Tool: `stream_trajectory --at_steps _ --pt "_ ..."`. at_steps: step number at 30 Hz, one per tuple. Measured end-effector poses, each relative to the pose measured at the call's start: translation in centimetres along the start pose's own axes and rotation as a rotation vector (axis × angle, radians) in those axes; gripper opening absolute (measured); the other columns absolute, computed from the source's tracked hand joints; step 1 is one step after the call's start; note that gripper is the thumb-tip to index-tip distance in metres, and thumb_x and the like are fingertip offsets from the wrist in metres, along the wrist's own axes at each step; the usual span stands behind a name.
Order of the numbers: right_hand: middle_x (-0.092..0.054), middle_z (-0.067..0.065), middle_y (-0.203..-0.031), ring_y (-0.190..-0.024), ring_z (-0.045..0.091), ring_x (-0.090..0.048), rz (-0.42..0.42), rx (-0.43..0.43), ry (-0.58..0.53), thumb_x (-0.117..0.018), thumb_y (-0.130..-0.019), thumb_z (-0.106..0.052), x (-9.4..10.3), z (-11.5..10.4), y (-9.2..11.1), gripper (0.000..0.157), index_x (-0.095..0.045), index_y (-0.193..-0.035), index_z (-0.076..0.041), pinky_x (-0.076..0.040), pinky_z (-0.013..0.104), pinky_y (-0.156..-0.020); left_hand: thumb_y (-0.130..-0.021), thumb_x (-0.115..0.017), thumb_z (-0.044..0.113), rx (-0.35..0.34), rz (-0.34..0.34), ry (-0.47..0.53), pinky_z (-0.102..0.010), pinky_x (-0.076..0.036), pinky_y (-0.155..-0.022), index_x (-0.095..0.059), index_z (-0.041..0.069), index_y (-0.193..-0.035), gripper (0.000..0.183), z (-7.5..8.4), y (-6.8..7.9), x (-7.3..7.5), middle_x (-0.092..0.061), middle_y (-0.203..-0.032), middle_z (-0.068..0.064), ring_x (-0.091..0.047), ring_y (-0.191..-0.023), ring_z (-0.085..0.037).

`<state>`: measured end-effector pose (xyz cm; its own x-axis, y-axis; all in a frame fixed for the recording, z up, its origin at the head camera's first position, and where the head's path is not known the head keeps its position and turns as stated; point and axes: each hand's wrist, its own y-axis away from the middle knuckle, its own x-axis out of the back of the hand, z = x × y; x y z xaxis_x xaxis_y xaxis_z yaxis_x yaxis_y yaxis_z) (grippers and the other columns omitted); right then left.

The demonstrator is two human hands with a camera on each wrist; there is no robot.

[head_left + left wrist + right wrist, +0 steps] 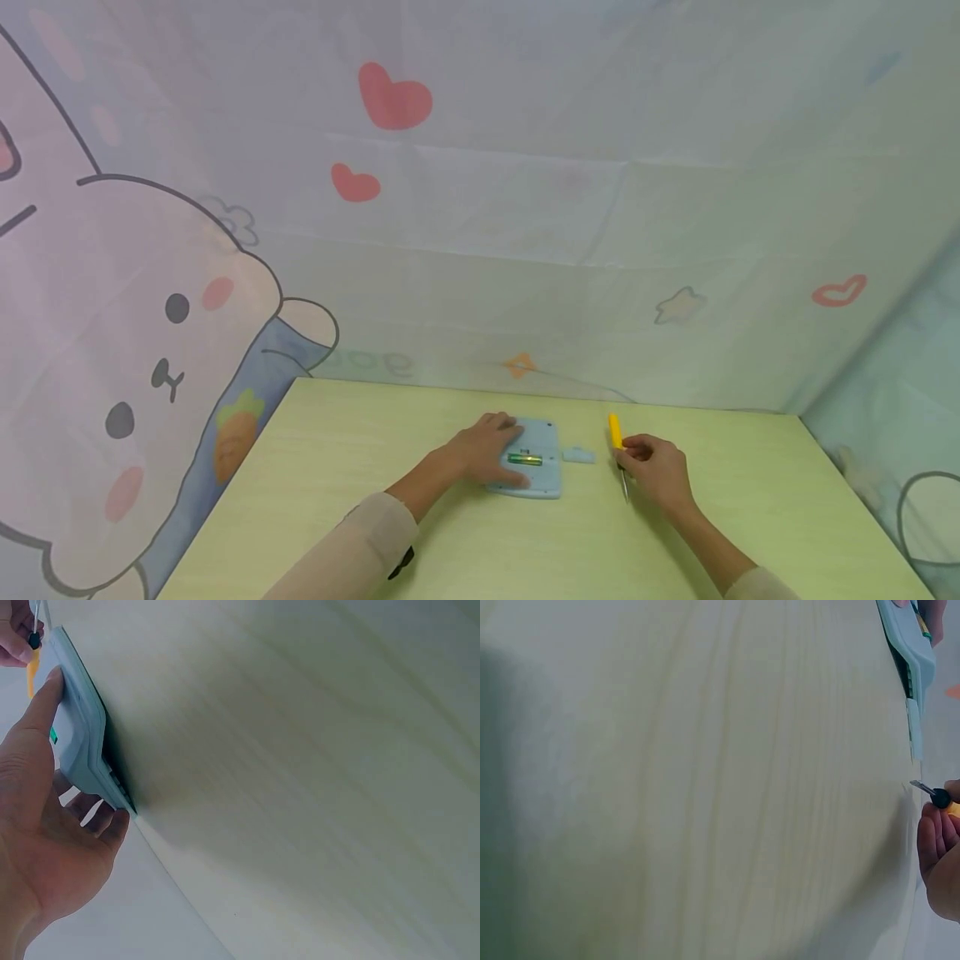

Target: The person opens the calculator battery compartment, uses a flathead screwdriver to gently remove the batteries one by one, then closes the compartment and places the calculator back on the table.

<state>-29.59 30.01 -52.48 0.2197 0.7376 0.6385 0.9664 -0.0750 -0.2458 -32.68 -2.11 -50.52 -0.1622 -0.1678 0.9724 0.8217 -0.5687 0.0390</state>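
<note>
A light blue device [542,481], shaped like a desk calculator, lies back up on the table. One green and gold battery [525,459] sits in its back. My left hand [483,451] holds the device at its left side, thumb on the back; the left wrist view shows fingers curled at its edge. Pinched in my right hand [660,471] is a screwdriver [616,431] with a yellow handle, black collar and metal shaft pointing toward me. Between the device and the screwdriver lies a small light blue battery cover [578,455].
The pale wood-grain table [322,483] ends at a printed cloth backdrop [480,292] behind it. More cloth [907,400] hangs along the right side. A small dark item [402,563] shows beside the left sleeve.
</note>
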Motion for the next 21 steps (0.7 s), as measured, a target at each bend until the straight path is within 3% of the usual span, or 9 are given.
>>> stream_trajectory --at_steps 21 --pt "-0.072 0.004 -0.084 -0.074 0.015 -0.064 -0.015 -0.023 0.052 -0.078 -0.085 -0.021 -0.26 0.36 0.01 0.023 -0.075 -0.097 -0.001 -0.05 0.023 -0.062 -0.08 -0.06 0.077 0.008 -0.006 0.0 -0.041 -0.043 -0.103 -0.038 0.022 -0.154 0.095 -0.08 -0.2 -0.34 -0.033 -0.156 0.001 -0.029 -0.143 -0.019"
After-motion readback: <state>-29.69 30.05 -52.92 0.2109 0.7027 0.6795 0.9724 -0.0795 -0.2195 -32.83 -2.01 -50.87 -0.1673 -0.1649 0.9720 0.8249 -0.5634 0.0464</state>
